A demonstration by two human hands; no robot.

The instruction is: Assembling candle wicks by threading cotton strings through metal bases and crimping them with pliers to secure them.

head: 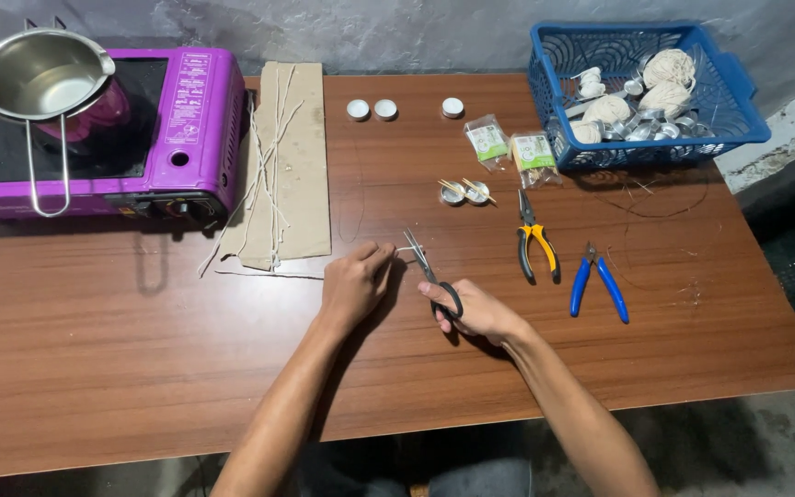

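Now: snipping step, scissors [432,273] poised at a short white string [407,249].
Left hand [353,287]: fingers pinched together on the string's end, at 9 o'clock from the blades.
Right hand [476,311]: clamped through the scissors' black handles, blades slightly apart.
Next move: probably needs steady tension and a clean squeeze.
String: thin, pale, taut, just above the tabletop [140,350] centre.
Yellow-handled pliers [535,244]: at 3 o'clock.

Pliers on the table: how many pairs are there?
2. The yellow-handled pliers lie right of the scissors held in the right hand; the blue-handled pliers lie further right. More could be hidden in the blue basket.
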